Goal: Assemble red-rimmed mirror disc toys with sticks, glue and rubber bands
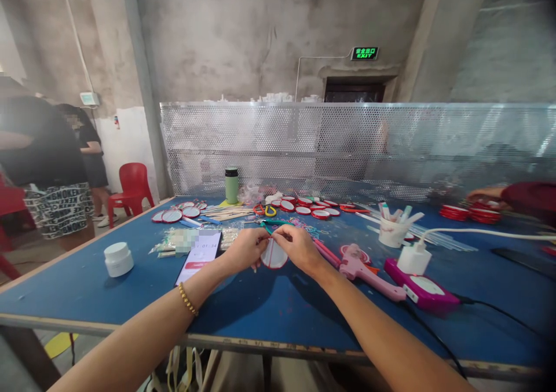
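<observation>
The white round disc with a red rim is held between both hands, just above the blue desk. The left hand pinches its upper left edge and the right hand its upper right, fingertips nearly meeting on top.

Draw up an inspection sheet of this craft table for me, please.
Surface: blue table, front edge worn.
Job's things: red-rimmed white disc.
Clutter: phone, jar, bottle, glue gun, cup of sticks, spare discs.
Hands: left hand and right hand both pinch the disc.
Cables: white cable to plug on power strip; black cable.
Surroundings: mesh screen, chair, exit sign, people standing left, co-worker's hand far right.
</observation>
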Motion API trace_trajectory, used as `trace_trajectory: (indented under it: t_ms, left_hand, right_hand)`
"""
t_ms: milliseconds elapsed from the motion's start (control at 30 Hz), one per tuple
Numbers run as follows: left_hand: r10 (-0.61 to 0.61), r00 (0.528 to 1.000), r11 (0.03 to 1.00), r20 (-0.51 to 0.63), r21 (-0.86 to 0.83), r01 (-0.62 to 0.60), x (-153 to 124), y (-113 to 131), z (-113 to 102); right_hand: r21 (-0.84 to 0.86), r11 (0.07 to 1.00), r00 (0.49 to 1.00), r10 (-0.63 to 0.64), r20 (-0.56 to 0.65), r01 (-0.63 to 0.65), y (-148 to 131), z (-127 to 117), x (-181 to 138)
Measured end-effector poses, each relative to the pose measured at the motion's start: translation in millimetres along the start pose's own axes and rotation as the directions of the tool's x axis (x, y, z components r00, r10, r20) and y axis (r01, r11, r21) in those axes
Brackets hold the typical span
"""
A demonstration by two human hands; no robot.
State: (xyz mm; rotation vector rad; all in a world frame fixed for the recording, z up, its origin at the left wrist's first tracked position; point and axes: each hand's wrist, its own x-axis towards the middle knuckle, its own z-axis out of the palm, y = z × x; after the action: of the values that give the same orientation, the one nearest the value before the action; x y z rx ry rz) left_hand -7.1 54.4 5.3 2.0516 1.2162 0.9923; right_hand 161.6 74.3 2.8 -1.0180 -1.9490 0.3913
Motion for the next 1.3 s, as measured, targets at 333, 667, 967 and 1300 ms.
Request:
trace_trajectory:
  t_ms: [333,667,967,1300]
  left_hand:
    - [0.0,1.0,0.999,0.022,-0.053,0.001,1,-5,2]
    - [-0.014,1.0,0.997,0.012,-0.082,0.015,1,-2,9]
    - [-0.013,1.0,0.995,0.011,-0.098,0.014,1,-2,9]
    - [-0.009,1.0,1.0,0.023,-0.025,0.01,2,-1,8]
  right_hand:
    - [-0.007,1.0,1.0,0.023,-0.001,-0.023,0,1,0]
    - [-0.026,0.998,0.998,0.06,-0.006,-0.06,1,1,0]
    - [-0.017,0.995,0.995,0.096,-0.004,-0.096,3,2,2]
    - [-0.031,0.993,0.994,0.112,-0.004,-0.112,3,2,2]
